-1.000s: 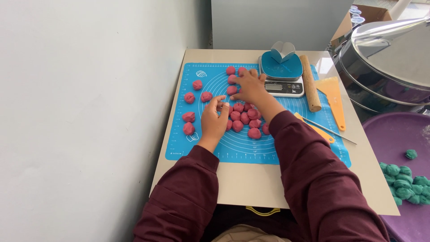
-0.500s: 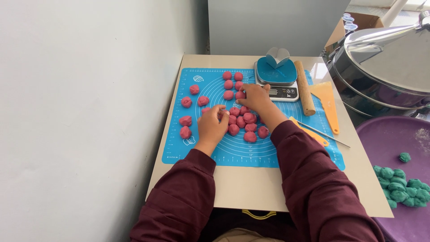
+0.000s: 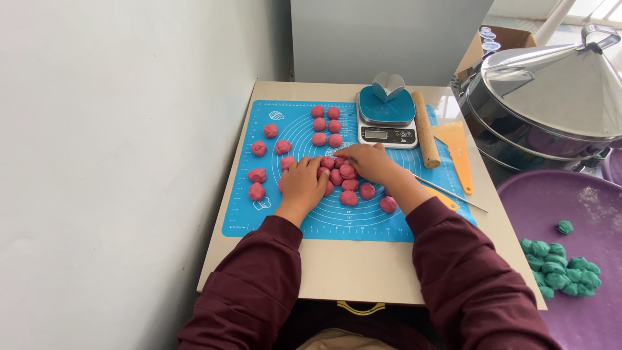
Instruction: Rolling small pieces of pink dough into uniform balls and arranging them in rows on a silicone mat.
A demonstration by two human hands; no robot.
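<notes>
While both hands rest on the pink dough balls (image 3: 348, 185) mid-mat, left hand (image 3: 303, 183) lies flat, grip loose; right hand (image 3: 366, 162) curls over the cluster's far edge, hold unclear.

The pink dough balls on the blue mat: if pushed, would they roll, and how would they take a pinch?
The pink dough balls look lumpy rather than round, so they would probably roll only a short way on the blue mat. They seem soft, likely denting under a pinch. Those clustered at the hands touch, so they may stick together.
</notes>
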